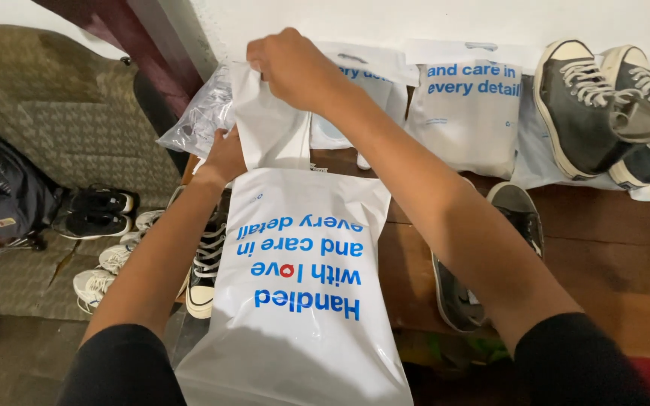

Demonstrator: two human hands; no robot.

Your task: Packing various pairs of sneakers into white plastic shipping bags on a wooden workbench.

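Note:
A white plastic bag with blue print [302, 301] lies lengthwise on the wooden table [611, 248], its open end pointing away from me. My right hand [291, 66] pinches the bag's top flap and lifts it up near the wall. At the flap's left side, my left hand [225, 158] grips the bag's edge. Under the bag's left side a black and white sneaker [206, 263] sticks out.
More white printed bags [466, 113] lean against the wall. A pair of dark high-top sneakers [603, 105] stands at the back right, another dark shoe [517, 218] lies mid-table. A clear plastic bag [201, 116] sits back left. Shoes [103, 210] and a black backpack [1, 188] lie on the floor.

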